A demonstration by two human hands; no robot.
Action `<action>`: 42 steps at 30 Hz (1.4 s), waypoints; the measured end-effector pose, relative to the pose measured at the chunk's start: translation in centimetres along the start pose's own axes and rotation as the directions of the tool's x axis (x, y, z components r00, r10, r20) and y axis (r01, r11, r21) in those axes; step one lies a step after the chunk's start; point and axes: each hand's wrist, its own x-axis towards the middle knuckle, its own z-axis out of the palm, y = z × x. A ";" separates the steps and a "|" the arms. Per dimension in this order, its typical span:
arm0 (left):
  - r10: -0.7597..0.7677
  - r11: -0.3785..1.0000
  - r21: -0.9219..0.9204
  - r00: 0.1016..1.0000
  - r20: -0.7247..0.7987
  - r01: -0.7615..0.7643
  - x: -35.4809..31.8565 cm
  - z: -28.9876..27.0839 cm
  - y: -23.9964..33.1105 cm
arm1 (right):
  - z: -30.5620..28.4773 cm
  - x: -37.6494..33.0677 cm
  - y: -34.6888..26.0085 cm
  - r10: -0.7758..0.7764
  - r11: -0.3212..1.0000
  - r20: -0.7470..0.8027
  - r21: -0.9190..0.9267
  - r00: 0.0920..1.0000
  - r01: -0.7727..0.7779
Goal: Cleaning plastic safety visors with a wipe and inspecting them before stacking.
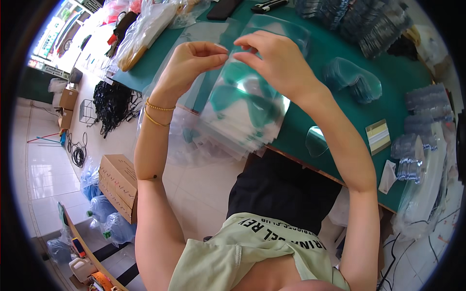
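Note:
My left hand (194, 65) is raised over the table with thumb and fingertips nearly together. Anything in that pinch is too small or clear to make out. Close beside it, my right hand (274, 60) is loosely curled, a gap between thumb and forefinger; no held thing shows there. Under both hands lies a stack of clear plastic sheets or bags (213, 123), its edges fanned over the table's front. Glossy clear mask-shaped pieces (247, 104) show on the stack. A pile of similar clear lens pieces (353, 80) sits to the right.
The green table (301, 155) carries rows of stacked clear pieces (359, 24) at the back right. A single clear piece (316, 140) lies under my right forearm. At the back are a black phone-like object (224, 8) and a cutter (267, 6). A cardboard box (119, 186) stands left.

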 end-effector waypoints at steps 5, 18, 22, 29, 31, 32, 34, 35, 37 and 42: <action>0.125 0.988 0.091 0.991 0.037 -0.128 -0.2 -1.0 -0.2 | 0.7 2.7 -0.1 0.038 0.994 0.092 0.098 0.995 -0.047; 0.216 0.490 0.850 0.918 -0.332 0.193 3.3 -14.8 -8.5 | -5.9 1.0 3.3 0.305 0.952 -0.465 0.141 0.831 -0.271; 0.341 0.887 0.413 0.895 -0.287 -0.205 2.2 -4.5 -0.6 | -7.4 -0.5 -2.0 -0.229 0.962 -0.501 -0.248 0.835 0.115; 0.217 0.527 -0.849 0.959 0.181 0.041 -4.3 7.6 1.3 | -11.3 -5.5 -6.5 -0.270 0.846 0.081 -0.457 0.960 0.276; 0.499 0.500 -0.863 0.788 0.362 0.080 -3.8 10.2 -0.2 | -12.1 -7.5 -7.0 -0.014 0.923 0.292 -0.364 0.956 0.125; 0.494 0.496 -0.867 0.803 0.332 0.052 -4.6 12.1 0.0 | -12.7 -12.7 -3.6 -0.160 0.977 -0.143 -0.167 0.977 0.136; 0.325 0.684 -0.729 0.882 0.342 0.031 -7.2 14.4 0.0 | -12.3 -17.3 -3.9 0.313 0.939 -0.495 0.290 0.811 -0.185; 0.163 0.839 -0.544 0.945 0.283 0.018 -7.9 15.5 -0.4 | -12.9 -19.8 -4.3 0.517 0.846 -0.396 0.372 0.759 -0.382; 0.181 0.802 -0.595 0.929 0.324 0.051 -9.0 17.8 -0.7 | -12.9 -24.7 -3.9 0.667 0.671 -0.284 0.632 0.689 -0.389; 0.102 0.900 -0.430 0.928 0.358 0.067 -10.3 19.8 -1.8 | -12.9 -29.1 -5.4 0.724 0.579 -0.197 0.695 0.661 -0.427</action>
